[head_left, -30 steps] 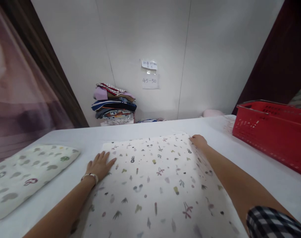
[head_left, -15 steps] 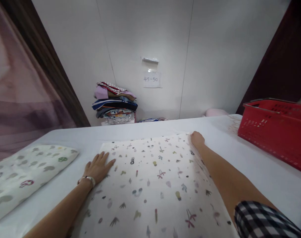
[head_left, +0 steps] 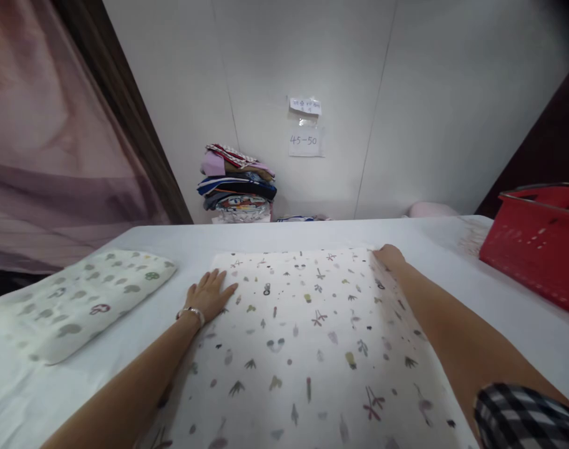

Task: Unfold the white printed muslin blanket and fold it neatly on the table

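A white cloth printed with small plants and mushrooms [head_left: 303, 337] lies spread flat on the white table [head_left: 284, 234] in front of me. My left hand [head_left: 210, 295], with a bracelet on the wrist, lies flat on the cloth's left edge with fingers stretched out. My right hand [head_left: 390, 255] rests at the cloth's far right corner, its fingers curled over the corner; what they pinch is hidden. My right forearm lies along the cloth's right edge.
A folded mushroom-print pad [head_left: 78, 299] lies at the left of the table. A red plastic basket [head_left: 537, 243] stands at the right. A stack of folded clothes [head_left: 238, 190] sits against the white wall, under paper labels [head_left: 306, 142]. A purple curtain [head_left: 55, 143] hangs at the left.
The view has swung left, so everything sits further right in the frame. Both hands stay on the same spots of the cloth, the left hand slid slightly up its edge.
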Tool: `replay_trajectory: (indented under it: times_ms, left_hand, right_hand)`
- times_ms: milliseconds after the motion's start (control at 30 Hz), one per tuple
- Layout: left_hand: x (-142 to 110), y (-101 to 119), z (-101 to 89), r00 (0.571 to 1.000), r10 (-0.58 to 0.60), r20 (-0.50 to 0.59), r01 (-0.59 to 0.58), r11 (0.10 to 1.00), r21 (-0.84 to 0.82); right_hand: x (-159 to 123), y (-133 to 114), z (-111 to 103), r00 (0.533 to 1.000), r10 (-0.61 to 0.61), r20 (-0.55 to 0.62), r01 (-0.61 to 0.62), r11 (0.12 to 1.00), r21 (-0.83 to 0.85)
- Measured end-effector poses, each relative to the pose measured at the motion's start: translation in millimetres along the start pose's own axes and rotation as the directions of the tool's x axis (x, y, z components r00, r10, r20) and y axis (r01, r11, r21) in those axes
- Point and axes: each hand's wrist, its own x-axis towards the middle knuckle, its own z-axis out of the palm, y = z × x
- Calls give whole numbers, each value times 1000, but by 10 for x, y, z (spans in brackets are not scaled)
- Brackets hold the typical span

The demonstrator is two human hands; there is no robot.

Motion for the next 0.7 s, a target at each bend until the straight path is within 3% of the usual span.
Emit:
replay_trajectory:
  times_ms: [300,567,633,700]
  left_hand:
    - [3,-24,33,1000,15,-11,-15,1000,-15]
    - [-13,-7,26,1000,12,2,-12,1000,-20]
    - [-29,11,9,1000,11,9,-11,1000,-21]
    - [-28,22,-21,1000,5,25,-4,1000,-27]
  right_hand:
    - [-84,-15,70,987,-53,-150,50,998,-27]
    - [-195,-88,55,982,-78,-171,55,989,-136]
    - [-330,-99,47,966,-169,-195,136,975,-176]
    - [-556,-89,66,913,-345,-217,296,927,-229]
